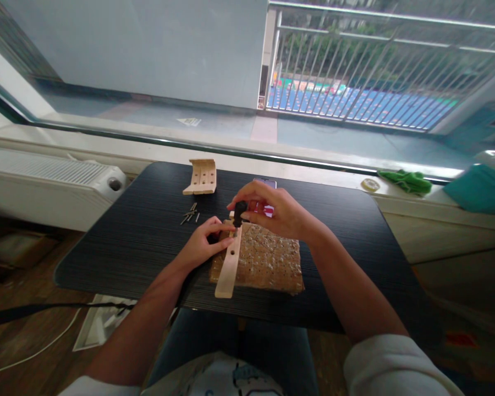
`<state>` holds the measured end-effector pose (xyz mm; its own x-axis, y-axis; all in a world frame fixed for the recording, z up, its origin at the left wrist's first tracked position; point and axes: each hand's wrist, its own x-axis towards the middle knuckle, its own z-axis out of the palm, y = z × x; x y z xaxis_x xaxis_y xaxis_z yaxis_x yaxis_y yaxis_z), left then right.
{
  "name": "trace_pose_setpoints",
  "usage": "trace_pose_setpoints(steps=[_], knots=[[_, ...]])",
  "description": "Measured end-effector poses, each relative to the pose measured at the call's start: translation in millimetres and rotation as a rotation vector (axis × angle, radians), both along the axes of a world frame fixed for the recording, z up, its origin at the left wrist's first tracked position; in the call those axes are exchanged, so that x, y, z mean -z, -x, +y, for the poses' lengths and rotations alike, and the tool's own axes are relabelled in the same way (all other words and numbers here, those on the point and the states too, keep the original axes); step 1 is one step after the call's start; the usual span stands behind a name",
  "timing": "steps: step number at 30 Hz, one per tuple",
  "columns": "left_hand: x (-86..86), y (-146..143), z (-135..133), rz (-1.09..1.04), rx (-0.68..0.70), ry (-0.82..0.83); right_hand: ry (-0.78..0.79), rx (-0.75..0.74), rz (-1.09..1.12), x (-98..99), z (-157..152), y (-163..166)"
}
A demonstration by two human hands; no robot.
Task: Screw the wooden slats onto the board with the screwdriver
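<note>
My right hand (268, 209) is closed around the black handle of a screwdriver (240, 212), which points down at a pale wooden slat (227, 272). The tip of the tool is hidden by fingers. My left hand (208, 242) pinches the slat near that spot, its thumb and forefinger on either side of where the tool meets the wood. A dark round hole shows in the slat just below. Under the slat lies a rough brown block (270, 256) with a pitted, bumpy top.
On the black table (119, 236), several screws (190, 213) lie left of my hands, with a curved wooden piece (203, 177) with holes behind them. A phone (268, 184) is partly behind my right hand. Tape (370, 184) and a green cloth (406, 180) sit on the windowsill.
</note>
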<state>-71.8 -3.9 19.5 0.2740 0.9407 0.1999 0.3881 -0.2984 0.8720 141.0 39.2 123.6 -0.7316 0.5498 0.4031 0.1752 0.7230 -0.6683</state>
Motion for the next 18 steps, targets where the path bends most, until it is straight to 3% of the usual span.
trace_pose_setpoints(steps=[6,18], knots=[[0.2,0.5,0.0,0.008,-0.005,0.012,-0.059,0.001,-0.021,-3.0,1.3,0.2],[1.1,0.3,0.1,0.018,-0.013,-0.008,-0.13,0.162,0.009,5.0,1.1,7.2]])
